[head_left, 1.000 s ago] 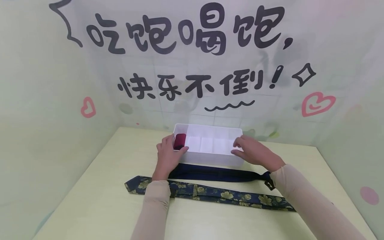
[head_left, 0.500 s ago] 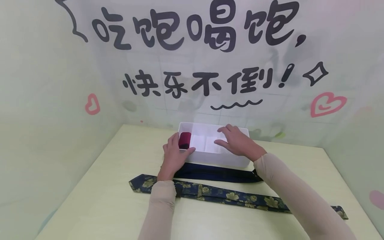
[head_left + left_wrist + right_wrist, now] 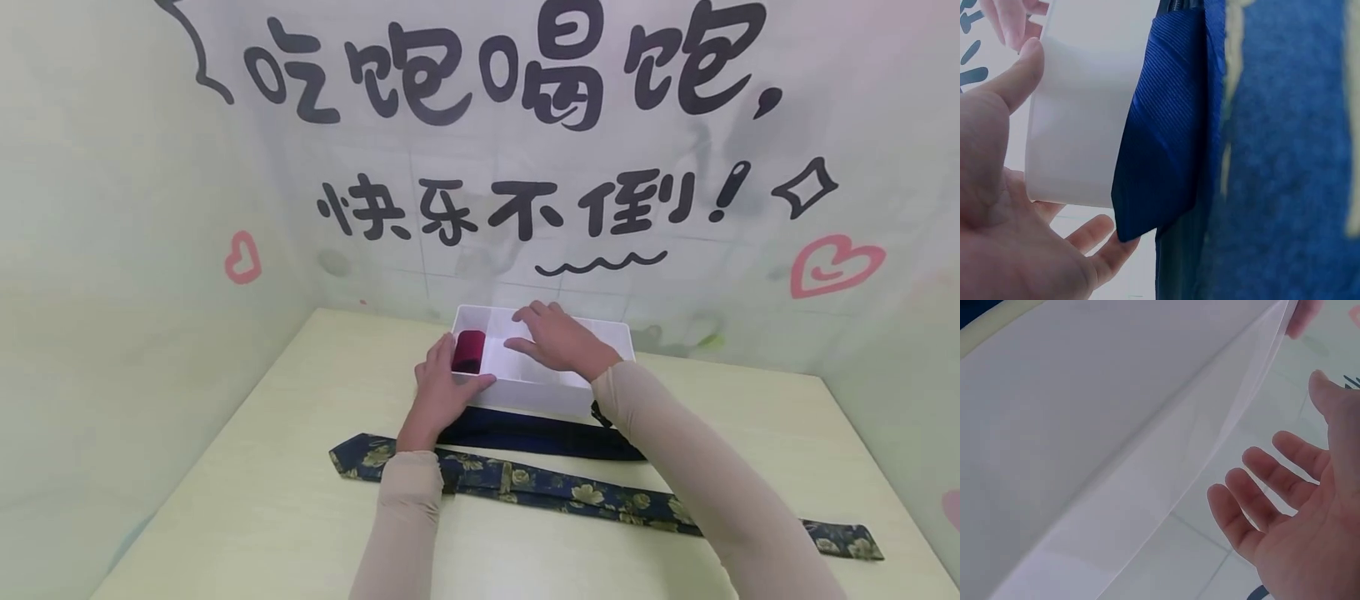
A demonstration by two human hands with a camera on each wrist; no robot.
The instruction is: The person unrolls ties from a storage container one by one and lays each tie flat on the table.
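A white divided storage box (image 3: pixel 525 395) stands at the back of the table. My left hand (image 3: pixel 441 390) grips its left end, thumb over the front rim and fingers along the side. In the left compartment sits a rolled dark red tie (image 3: pixel 470 350). My right hand (image 3: pixel 558 337) is over the middle compartments, thumb and fingers apart; the right wrist view shows its relaxed fingers (image 3: pixel 1282 478) holding nothing. In front of the box lies a navy tie (image 3: pixel 540 433), its striped tip (image 3: pixel 1163 125) large in the left wrist view. Nearer me stretches a navy floral tie (image 3: pixel 585 493), partly under my forearms.
The pale table (image 3: pixel 262 500) is bordered by whitish printed sheets (image 3: pixel 480 250) behind and at both sides. The box's back is close to the rear sheet. My right sleeve (image 3: pixel 697 467) covers part of both ties.
My right hand has moved left from the box's right end to over its middle compartments. The left hand stays at the left end. The whole view has shifted slightly.
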